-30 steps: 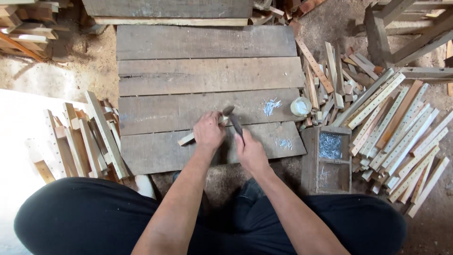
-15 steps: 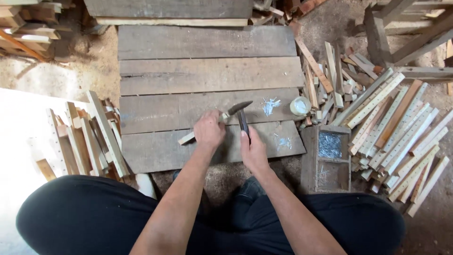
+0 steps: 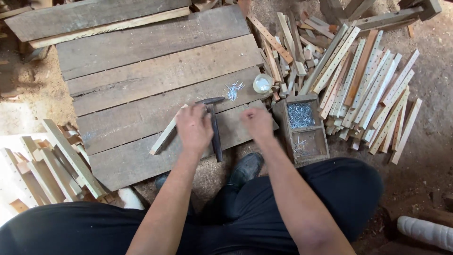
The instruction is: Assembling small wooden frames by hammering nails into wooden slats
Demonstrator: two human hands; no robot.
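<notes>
Pale narrow wooden strip (image 3: pixel 165 133) lies slanted on the grey plank worktop (image 3: pixel 141 71) | left hand (image 3: pixel 194 128) presses down on its upper end, grip curled over it | dark-handled hammer (image 3: pixel 214 127) lies just beside, free | right hand (image 3: pixel 257 122) hovers loosely curled, grip empty, near the wooden box of nails (image 3: pixel 302 127).

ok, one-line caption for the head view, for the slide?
Left hand on a wooden strip, hammer lying on planks, right hand empty.
</notes>
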